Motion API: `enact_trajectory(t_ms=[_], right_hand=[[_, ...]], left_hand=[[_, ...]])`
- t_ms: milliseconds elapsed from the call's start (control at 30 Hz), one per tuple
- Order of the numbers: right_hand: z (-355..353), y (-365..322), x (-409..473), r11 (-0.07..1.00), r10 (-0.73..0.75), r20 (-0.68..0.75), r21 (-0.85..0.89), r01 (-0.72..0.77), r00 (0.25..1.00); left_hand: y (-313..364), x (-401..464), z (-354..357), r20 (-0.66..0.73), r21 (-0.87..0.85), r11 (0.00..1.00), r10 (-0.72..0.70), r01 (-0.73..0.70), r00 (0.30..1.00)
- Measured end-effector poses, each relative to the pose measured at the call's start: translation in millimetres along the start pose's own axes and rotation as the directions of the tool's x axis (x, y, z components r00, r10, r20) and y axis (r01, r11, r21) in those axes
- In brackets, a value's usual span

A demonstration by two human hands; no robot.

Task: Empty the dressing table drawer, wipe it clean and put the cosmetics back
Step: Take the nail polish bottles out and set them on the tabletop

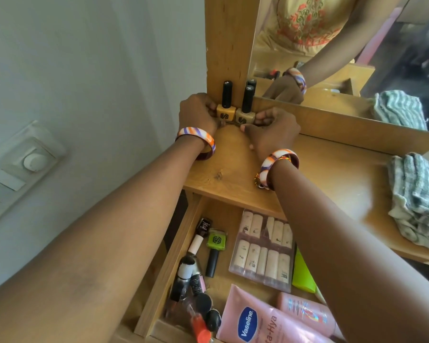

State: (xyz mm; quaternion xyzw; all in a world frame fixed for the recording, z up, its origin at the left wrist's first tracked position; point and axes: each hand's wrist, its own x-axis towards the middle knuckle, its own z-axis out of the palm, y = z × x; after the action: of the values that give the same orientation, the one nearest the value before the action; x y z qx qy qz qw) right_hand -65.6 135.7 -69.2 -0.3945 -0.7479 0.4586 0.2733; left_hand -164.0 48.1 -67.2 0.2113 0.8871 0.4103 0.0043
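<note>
Below the hands, the open drawer (164,276) holds cosmetics. On the tabletop (233,174), left hand (198,115) pinches an orange polish bottle (226,112); right hand (270,127) pinches the beige polish bottle (245,116) touching it. Beyond stands the mirror (357,45).

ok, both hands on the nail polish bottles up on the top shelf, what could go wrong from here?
1. The yellow nail polish bottle and beige nail polish bottle stand tall and narrow, pinched low by the left hand and right hand; one could tip.
2. A toppled bottle might roll off into the open drawer, still full of cosmetics.
</note>
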Motion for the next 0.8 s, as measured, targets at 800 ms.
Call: enact_trajectory(t_ms=[800], right_hand=[[-45, 15, -107, 0.922, -0.234, 0.175, -0.272, 0.276, 0.956]], left_hand=[[-19, -142, -32, 0.086, 0.212, 0.917, 0.326, -0.337, 0.941]])
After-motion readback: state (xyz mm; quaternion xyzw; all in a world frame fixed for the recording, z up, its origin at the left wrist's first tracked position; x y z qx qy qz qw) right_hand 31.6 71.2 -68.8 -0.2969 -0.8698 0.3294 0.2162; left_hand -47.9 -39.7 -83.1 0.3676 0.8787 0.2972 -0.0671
